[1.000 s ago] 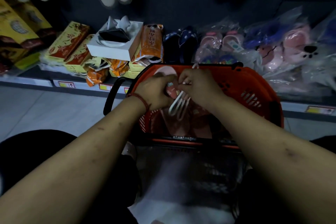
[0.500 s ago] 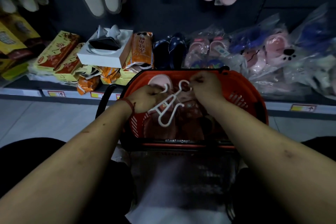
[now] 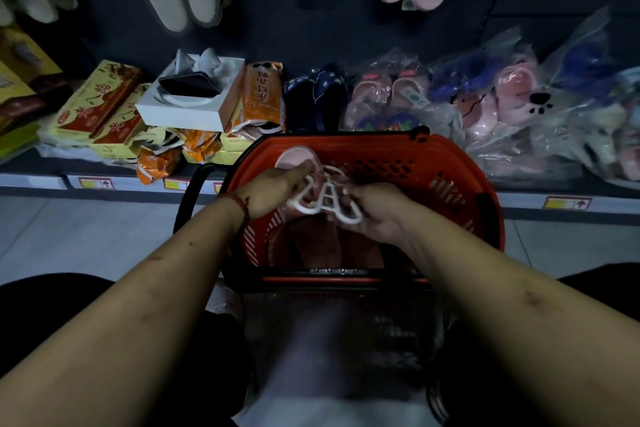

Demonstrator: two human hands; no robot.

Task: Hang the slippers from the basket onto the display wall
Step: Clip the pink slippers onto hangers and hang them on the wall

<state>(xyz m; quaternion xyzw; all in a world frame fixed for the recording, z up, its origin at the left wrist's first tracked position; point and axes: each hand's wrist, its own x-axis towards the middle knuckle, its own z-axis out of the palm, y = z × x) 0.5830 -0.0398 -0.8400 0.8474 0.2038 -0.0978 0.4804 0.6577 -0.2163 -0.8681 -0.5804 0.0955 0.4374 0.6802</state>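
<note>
Hanger (image 3: 313,211) of thin white looped plastic is gripped by left hand (image 3: 273,189) and right hand (image 3: 379,213) over perforated red basket (image 3: 433,163).

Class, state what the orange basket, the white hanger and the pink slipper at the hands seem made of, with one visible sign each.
Orange basket: probably moulded plastic, semi-matte; slotted, perforated walls. White hanger: likely smooth plastic; thin, even loops keeping shape. Pink slipper: perhaps foam or rubber, matte, no glare; dimness leaves it open.
</note>
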